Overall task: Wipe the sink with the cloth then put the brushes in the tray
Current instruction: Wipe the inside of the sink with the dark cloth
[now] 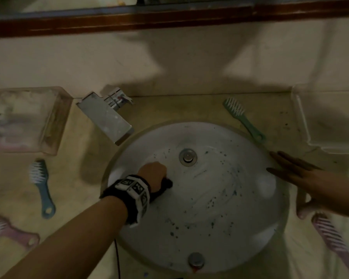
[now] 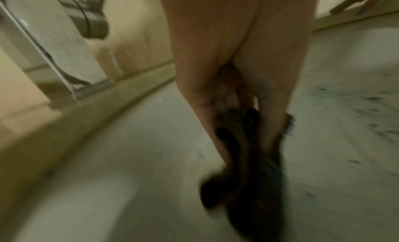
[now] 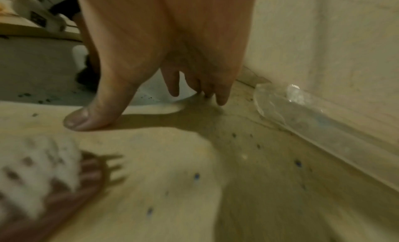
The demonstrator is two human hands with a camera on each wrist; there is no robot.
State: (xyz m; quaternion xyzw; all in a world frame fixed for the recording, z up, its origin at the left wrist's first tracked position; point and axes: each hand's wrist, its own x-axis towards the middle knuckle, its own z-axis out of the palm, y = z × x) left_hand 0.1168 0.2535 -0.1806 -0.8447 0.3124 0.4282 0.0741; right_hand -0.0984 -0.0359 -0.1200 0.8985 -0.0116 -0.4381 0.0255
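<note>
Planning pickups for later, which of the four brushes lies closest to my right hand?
The pink brush right of the sink, bristles just below the right hand's thumb; the other three lie farther off.

We see a white sink [image 1: 240, 198] speckled with blue-green spots, a black cloth [image 1: 165, 184], a beige bench [image 1: 79, 178], one green brush [image 1: 243, 118], one blue brush [image 1: 41, 186], two pink brushes [image 1: 334, 240] with white bristles, and a black-and-white patterned wristband [image 1: 135, 196].
</note>
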